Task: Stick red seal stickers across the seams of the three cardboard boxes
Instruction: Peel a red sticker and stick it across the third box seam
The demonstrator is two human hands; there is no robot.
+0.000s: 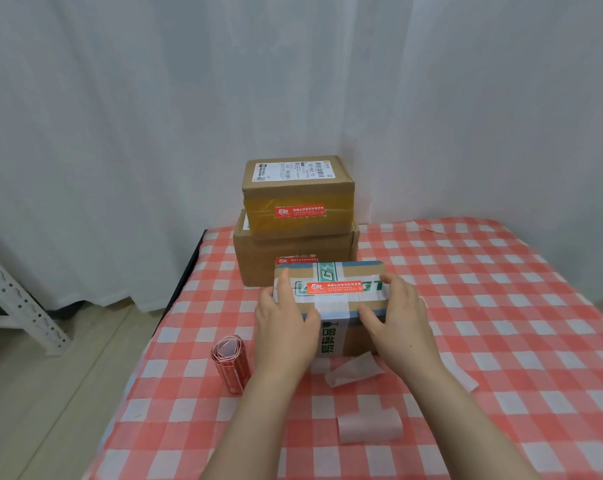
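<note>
A small taped cardboard box [331, 299] sits near the table's middle with a red seal sticker [334, 286] across its top seam. My left hand [282, 327] grips its left end and my right hand [397, 317] grips its right end. Behind it a large box [258, 258] carries a red sticker [295, 260] on its front, partly hidden. A medium box [296, 195] is stacked on the large one, with a red sticker [300, 212] on its front seam. A roll of red stickers [230, 362] lies to the left of my left hand.
The table wears a red and white checked cloth [500, 323]. Peeled backing papers lie near me: one [355, 370] in front of the small box and another [369, 426] closer. White curtains hang behind. A metal rack [19, 299] stands at the left on the floor.
</note>
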